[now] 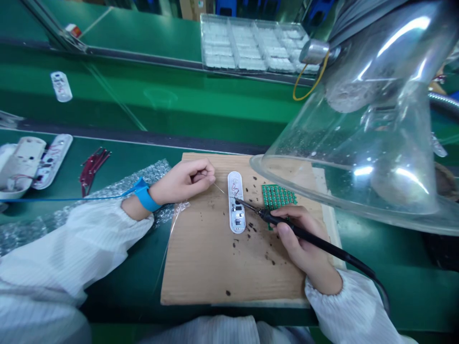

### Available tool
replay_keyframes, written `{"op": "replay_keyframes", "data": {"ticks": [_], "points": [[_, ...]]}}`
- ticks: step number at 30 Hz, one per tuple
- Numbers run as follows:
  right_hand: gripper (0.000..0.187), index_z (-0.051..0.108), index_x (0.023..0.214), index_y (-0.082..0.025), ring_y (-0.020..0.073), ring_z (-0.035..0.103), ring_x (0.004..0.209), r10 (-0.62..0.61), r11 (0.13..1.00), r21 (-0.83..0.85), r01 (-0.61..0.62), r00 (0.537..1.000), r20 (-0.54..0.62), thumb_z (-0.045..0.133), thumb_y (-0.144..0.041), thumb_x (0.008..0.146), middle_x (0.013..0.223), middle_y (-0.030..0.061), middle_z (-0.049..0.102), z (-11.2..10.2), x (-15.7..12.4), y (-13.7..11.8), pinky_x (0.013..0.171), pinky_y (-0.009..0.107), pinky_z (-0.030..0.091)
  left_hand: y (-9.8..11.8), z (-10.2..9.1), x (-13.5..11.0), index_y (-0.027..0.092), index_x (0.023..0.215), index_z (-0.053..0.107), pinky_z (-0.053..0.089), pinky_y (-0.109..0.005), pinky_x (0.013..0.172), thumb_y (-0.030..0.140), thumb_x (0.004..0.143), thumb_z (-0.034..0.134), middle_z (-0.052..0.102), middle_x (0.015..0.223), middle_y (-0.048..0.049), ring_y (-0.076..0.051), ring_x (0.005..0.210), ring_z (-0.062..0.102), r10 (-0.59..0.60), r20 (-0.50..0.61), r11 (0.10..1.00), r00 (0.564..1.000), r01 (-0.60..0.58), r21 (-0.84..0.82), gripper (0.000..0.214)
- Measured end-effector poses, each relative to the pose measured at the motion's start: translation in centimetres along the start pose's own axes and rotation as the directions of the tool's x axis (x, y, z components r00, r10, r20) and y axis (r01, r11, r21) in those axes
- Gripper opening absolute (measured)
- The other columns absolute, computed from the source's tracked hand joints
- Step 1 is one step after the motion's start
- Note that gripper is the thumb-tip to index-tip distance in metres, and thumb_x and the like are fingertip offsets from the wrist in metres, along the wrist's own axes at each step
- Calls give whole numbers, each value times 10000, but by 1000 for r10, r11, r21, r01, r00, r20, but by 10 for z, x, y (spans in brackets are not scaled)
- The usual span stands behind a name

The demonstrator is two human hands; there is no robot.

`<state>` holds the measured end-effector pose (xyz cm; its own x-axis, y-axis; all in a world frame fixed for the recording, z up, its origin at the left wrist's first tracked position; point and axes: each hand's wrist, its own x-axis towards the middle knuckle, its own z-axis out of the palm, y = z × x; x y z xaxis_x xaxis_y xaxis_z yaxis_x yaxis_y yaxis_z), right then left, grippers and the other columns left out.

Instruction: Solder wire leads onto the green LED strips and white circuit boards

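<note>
My left hand (193,177) is closed in a pinch on a thin strand of solder wire (219,188), whose end points at a long white casing (236,224) with rounded ends. Small components and red wires show inside this casing. A black soldering iron (290,225) lies in the grip of my right hand (304,239), its tip at the middle of the casing, close to the wire's end. Whether tip and wire touch is too small to tell. Partly behind my right fingers is a green circuit board panel (278,195). Under everything lies a brown cardboard sheet (208,258) with dark burn specks.
A clear fume hood (358,157) hangs low over the right side. Bubble wrap (122,184), red wires (93,167) and white casings (53,160) lie to the left. A blue wrist strap (145,195) trails its cord leftward. Behind stands a clear compartment tray (254,45).
</note>
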<state>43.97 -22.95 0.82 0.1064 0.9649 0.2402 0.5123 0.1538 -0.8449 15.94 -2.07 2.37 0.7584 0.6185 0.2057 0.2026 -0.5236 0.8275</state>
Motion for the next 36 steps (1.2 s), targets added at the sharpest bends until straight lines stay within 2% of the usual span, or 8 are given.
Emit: {"op": "replay_keyframes", "data": {"ticks": [8,18,26,31,36], "points": [[161,723,1209,-312,218,776,913,-6,1000,-7,6,1000,4,686,-352,1058,1071,24,779,1,3,-1,772,335,638,1,1,0,185,848,572,341,-229,547,236,1021,577,467,699,48,-90,590,387,6,21,1000,1000,-6,11,181],[173,705,1232,-310,215,757,915,46,999,27,-46,999,20,679,-364,1070,1022,26,764,0,-1,1,779,338,617,-1,2,0,193,856,568,352,-232,562,247,1031,578,472,710,46,-98,610,411,6,43,1000,999,-7,26,184],[221,685,1299,-313,207,746,911,87,992,87,-89,996,34,669,-360,1083,1141,50,759,1,-7,6,716,324,604,-1,2,0,196,870,576,363,-236,576,268,1034,579,486,706,50,-103,612,429,-12,68,999,998,10,38,179],[239,689,1320,-326,201,753,921,80,991,101,-88,994,78,651,-398,1095,1077,35,773,1,-7,5,718,313,607,-3,2,0,199,873,578,361,-239,581,272,1040,579,478,708,50,-106,620,427,-19,81,999,997,16,46,183],[258,697,1323,-310,227,759,987,69,992,100,-77,994,88,642,-419,1096,1099,58,774,0,-8,5,713,328,616,-3,3,1,198,873,581,361,-239,587,281,1043,571,483,710,49,-107,625,433,-19,85,998,996,14,58,189]]}}
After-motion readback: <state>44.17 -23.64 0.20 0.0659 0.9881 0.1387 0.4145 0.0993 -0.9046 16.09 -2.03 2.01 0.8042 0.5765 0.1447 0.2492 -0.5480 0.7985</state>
